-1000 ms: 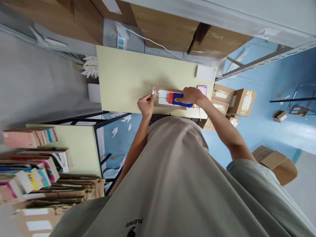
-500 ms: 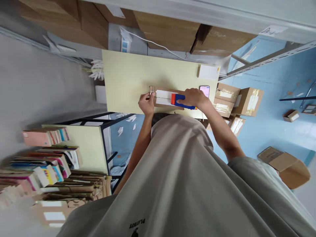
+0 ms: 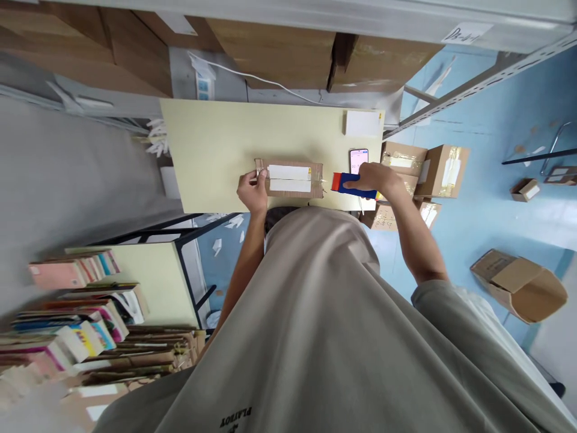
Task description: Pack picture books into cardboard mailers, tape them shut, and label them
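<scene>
The left hand (image 3: 253,191) is pinching the carton (image 3: 290,184) by one end, ideally bracing it flat, while the right hand (image 3: 377,178) is gripping the tool (image 3: 356,191).

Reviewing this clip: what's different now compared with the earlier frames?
The right hand moved the blue-and-orange tool rightward, from over the package to beyond its right end, uncovering it there. Nothing was let go: the left hand still holds the left end. The phone stayed put.

Stockroom: metal rack (image 3: 360,25) with code label (image 3: 467,33), big cartons (image 3: 279,57), taped boxes (image 3: 444,171) on blue floor (image 3: 455,234), books (image 3: 58,273) in rows.
</scene>
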Available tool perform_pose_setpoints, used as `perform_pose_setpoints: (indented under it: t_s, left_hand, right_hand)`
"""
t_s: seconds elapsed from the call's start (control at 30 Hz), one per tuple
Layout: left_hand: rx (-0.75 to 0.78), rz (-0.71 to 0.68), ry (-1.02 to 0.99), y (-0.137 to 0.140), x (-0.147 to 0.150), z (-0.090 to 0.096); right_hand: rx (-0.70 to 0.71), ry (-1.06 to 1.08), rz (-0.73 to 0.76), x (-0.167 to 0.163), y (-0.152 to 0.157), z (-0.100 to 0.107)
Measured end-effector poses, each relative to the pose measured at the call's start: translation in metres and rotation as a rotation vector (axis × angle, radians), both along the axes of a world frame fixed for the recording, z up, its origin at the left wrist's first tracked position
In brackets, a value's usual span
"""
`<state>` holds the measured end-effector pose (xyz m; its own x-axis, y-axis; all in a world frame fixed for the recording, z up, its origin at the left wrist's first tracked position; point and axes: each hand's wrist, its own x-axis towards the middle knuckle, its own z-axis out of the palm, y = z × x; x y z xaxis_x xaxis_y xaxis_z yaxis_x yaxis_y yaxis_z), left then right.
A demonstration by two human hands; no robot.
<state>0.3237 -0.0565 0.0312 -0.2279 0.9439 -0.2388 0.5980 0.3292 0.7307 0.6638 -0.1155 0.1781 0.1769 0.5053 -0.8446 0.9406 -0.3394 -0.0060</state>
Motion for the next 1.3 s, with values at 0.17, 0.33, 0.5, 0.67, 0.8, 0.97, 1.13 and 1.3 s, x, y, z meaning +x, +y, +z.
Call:
perform_pose_setpoints:
  t_s: [0.17, 0.33, 0.5, 0.67, 0.8, 0.97, 1.13, 1.3]
  left_hand:
    - [-0.010, -0.015, -0.014, 0.002, -0.003, -0.005]
    - [-0.032, -0.024, -0.018, 0.003, -0.003, 0.000]
    - [-0.085, -0.049, 0.019, 0.006, -0.006, 0.006]
    - [0.238, -0.224, 0.033, 0.008, 0.036, 0.035]
    - [0.578, -0.609, -0.153, 0.014, 0.107, 0.097]
    - [0.816, -0.855, -0.292, 0.047, 0.196, 0.170]
    - [0.913, -0.824, -0.368, 0.103, 0.257, 0.195]
    - [0.790, -0.889, -0.365, 0.112, 0.253, 0.195]
  right_hand:
    - [0.071, -0.032, 0.004, -0.026, -0.002, -0.021]
    - [0.172, -0.086, 0.042, -0.052, -0.011, -0.037]
    - [0.192, -0.107, -0.091, -0.051, -0.028, -0.036]
    - [0.375, -0.095, -0.185, -0.026, -0.030, -0.001]
    - [0.655, -0.067, -0.241, -0.001, -0.008, 0.038]
    - [1.122, -0.036, -0.132, 0.026, 0.044, 0.091]
    - [1.263, -0.186, -0.099, 0.051, 0.119, 0.118]
    - [1.257, -0.223, -0.120, 0.070, 0.183, 0.098]
